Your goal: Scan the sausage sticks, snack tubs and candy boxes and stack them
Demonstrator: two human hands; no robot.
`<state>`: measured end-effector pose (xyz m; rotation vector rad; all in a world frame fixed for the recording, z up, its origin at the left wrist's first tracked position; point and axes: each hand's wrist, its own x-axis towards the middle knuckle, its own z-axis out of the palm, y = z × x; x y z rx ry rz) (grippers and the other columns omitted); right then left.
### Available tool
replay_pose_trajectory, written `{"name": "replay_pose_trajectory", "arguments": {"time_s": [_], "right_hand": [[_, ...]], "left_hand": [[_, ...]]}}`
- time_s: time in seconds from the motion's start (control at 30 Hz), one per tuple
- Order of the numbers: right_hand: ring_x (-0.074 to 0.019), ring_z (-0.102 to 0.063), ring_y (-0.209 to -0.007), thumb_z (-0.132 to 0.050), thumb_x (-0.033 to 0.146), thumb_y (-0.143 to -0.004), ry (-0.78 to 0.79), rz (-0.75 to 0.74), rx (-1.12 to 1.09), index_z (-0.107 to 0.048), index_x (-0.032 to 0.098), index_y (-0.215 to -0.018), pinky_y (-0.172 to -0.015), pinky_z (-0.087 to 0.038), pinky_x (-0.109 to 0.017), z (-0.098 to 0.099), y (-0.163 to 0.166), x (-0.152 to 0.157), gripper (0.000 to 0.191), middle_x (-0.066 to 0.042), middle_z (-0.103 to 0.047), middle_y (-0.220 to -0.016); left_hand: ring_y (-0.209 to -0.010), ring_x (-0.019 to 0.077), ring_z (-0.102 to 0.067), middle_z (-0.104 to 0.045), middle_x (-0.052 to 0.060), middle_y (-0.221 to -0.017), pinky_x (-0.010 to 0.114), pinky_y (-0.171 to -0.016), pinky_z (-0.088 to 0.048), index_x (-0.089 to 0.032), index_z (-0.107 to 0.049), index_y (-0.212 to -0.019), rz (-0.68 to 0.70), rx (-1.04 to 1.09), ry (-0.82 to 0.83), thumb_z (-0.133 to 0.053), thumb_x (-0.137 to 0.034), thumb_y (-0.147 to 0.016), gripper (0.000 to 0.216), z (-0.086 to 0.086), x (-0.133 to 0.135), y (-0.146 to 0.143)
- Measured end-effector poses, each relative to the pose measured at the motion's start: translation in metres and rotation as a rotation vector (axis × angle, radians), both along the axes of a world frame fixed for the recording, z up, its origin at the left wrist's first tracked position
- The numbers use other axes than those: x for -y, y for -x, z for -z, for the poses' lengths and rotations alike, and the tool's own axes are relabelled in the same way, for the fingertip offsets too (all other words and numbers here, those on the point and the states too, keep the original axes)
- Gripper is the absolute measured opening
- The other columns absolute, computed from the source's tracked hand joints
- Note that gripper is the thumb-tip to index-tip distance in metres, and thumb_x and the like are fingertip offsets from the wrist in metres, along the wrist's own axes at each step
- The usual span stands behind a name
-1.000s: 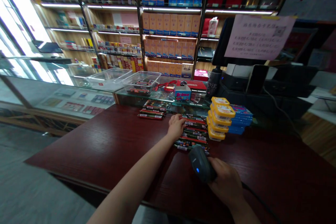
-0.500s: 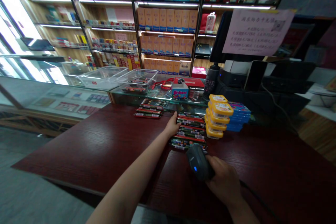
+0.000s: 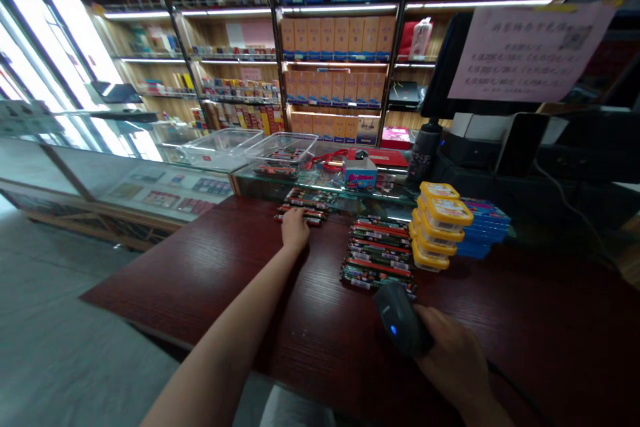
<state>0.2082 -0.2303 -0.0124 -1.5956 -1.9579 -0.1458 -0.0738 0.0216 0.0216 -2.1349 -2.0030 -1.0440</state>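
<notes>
My right hand (image 3: 453, 350) is wrapped round the handle of a dark barcode scanner (image 3: 400, 320) with a small blue light, low over the counter. Its head is near the close end of a row of slim dark-and-red stick packets (image 3: 380, 253) with barcode labels. My left hand (image 3: 295, 228) reaches forward to a smaller pile of the same stick packets (image 3: 313, 203). Its fingers curl over a packet at the near side of that pile, and the fingertips are partly hidden. Right of the row stands a stack of yellow-lidded tubs (image 3: 437, 227).
Blue flat boxes (image 3: 483, 227) are stacked behind the tubs. On the glass counter sit clear plastic bins (image 3: 220, 147), one holding more packets, and a small blue-pink box (image 3: 361, 175). A monitor (image 3: 445, 73) bearing a paper notice (image 3: 530, 53) stands at the right.
My left hand has moved left from the long row of packets to the smaller pile. The right hand still holds the scanner near the row. The view has turned slightly left.
</notes>
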Motion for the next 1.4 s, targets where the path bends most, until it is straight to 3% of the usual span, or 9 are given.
{"name": "replay_pose_trajectory", "arguments": {"time_s": [0.07, 0.2, 0.37, 0.47, 0.6, 0.83, 1.07, 1.17, 1.4], "right_hand": [[-0.0203, -0.062, -0.080, -0.051, 0.013, -0.072, 0.000, 0.007, 0.005, -0.055, 0.021, -0.104, -0.071, -0.043, -0.032, 0.001, 0.000, 0.000, 0.033, -0.004, -0.067, -0.091], [-0.0202, -0.063, -0.081, -0.050, 0.013, -0.071, -0.001, 0.018, -0.009, -0.055, 0.022, -0.103, -0.072, -0.043, -0.032, 0.005, 0.000, -0.002, 0.034, -0.004, -0.068, -0.092], [-0.0204, -0.063, -0.080, -0.050, 0.015, -0.073, 0.015, 0.024, -0.006, -0.056, 0.023, -0.104, -0.071, -0.043, -0.032, 0.005, 0.000, -0.004, 0.032, -0.005, -0.068, -0.091], [-0.0203, -0.062, -0.080, -0.050, 0.015, -0.073, 0.045, 0.019, -0.001, -0.056, 0.022, -0.104, -0.070, -0.043, -0.032, 0.002, 0.000, -0.004, 0.032, -0.004, -0.067, -0.090], [-0.0199, -0.063, -0.079, -0.051, 0.016, -0.073, 0.058, 0.026, 0.018, -0.058, 0.022, -0.103, -0.069, -0.044, -0.031, -0.001, 0.000, -0.003, 0.031, -0.005, -0.068, -0.091], [-0.0216, -0.064, -0.083, -0.051, 0.014, -0.071, 0.043, 0.008, 0.036, -0.061, 0.020, -0.100, -0.071, -0.046, -0.032, -0.008, 0.011, 0.000, 0.031, -0.007, -0.069, -0.095], [-0.0245, -0.068, -0.084, -0.060, 0.029, -0.073, 0.254, 0.025, -0.387, -0.064, 0.025, -0.103, -0.070, -0.051, -0.034, -0.042, 0.028, -0.003, 0.031, -0.004, -0.073, -0.092], [-0.0243, -0.067, -0.093, -0.065, 0.038, -0.071, 0.294, -0.084, -0.634, -0.066, 0.019, -0.103, -0.081, -0.051, -0.035, -0.054, 0.034, -0.011, 0.037, -0.007, -0.072, -0.100], [-0.0258, -0.067, -0.092, -0.068, 0.035, -0.067, 0.270, -0.114, -0.722, -0.068, 0.016, -0.099, -0.086, -0.050, -0.039, -0.064, 0.052, -0.015, 0.037, -0.009, -0.073, -0.099]], "left_hand": [[-0.106, 0.0253, -0.053, -0.061, 0.012, -0.109, 0.037, -0.092, -0.042, -0.016, -0.061, -0.109, -0.078, -0.093, 0.085, -0.049, -0.009, -0.079, 0.033, -0.004, -0.001, 0.017], [-0.105, 0.0245, -0.052, -0.060, 0.010, -0.113, 0.035, -0.091, -0.040, -0.021, -0.063, -0.110, -0.030, -0.274, 0.115, -0.048, -0.014, -0.083, 0.032, -0.003, -0.001, 0.033], [-0.103, 0.0266, -0.049, -0.058, 0.009, -0.111, 0.036, -0.084, -0.042, -0.026, -0.068, -0.104, -0.043, -0.356, 0.180, -0.047, -0.024, -0.085, 0.029, -0.007, 0.007, 0.030], [-0.103, 0.0263, -0.050, -0.058, 0.010, -0.109, 0.035, -0.082, -0.043, -0.022, -0.066, -0.102, -0.038, -0.381, 0.245, -0.049, -0.023, -0.084, 0.024, -0.013, 0.021, 0.023], [-0.099, 0.0242, -0.055, -0.061, 0.011, -0.102, 0.033, -0.083, -0.043, -0.016, -0.058, -0.098, -0.011, -0.353, 0.268, -0.051, -0.020, -0.085, 0.016, -0.017, 0.053, 0.008], [-0.093, 0.0188, -0.058, -0.061, 0.006, -0.099, 0.029, -0.082, -0.043, -0.020, -0.053, -0.099, 0.176, -0.144, 0.139, -0.051, -0.019, -0.086, 0.013, -0.007, 0.101, -0.014], [-0.097, 0.0192, -0.058, -0.062, 0.006, -0.102, 0.029, -0.084, -0.042, -0.020, -0.054, -0.104, 0.233, -0.082, 0.114, -0.051, -0.017, -0.085, 0.019, -0.001, 0.105, -0.013], [-0.094, 0.0194, -0.058, -0.062, 0.006, -0.100, 0.029, -0.082, -0.042, -0.019, -0.055, -0.103, 0.237, -0.103, 0.099, -0.052, -0.017, -0.085, 0.019, 0.000, 0.105, -0.013], [-0.094, 0.0196, -0.058, -0.062, 0.006, -0.099, 0.029, -0.082, -0.041, -0.019, -0.055, -0.101, 0.245, -0.129, 0.100, -0.051, -0.019, -0.086, 0.016, -0.001, 0.106, -0.016]]}}
